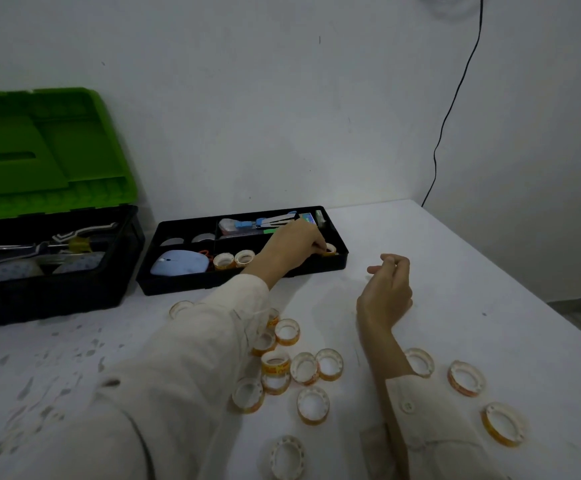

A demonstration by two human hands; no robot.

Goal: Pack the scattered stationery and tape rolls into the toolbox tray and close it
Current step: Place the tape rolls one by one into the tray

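Observation:
A black toolbox tray [337, 261] lies on the white table, holding a stapler [275, 220], a pale blue mouse-like object [180, 264] and two tape rolls [233, 259]. My left hand [292, 242] reaches into the tray's front right compartment and pinches a tape roll [330, 250] there. My right hand [388, 289] hovers over the table to the right of the tray, fingers loosely curled and holding nothing. Several tape rolls [304, 368] lie scattered on the table near me, some partly hidden under my left sleeve.
The toolbox [50, 271] with its green lid [46, 150] raised stands at the left against the wall, tools inside. A black cable [452, 112] hangs down the wall at the right. The table's right edge [511, 296] runs diagonally.

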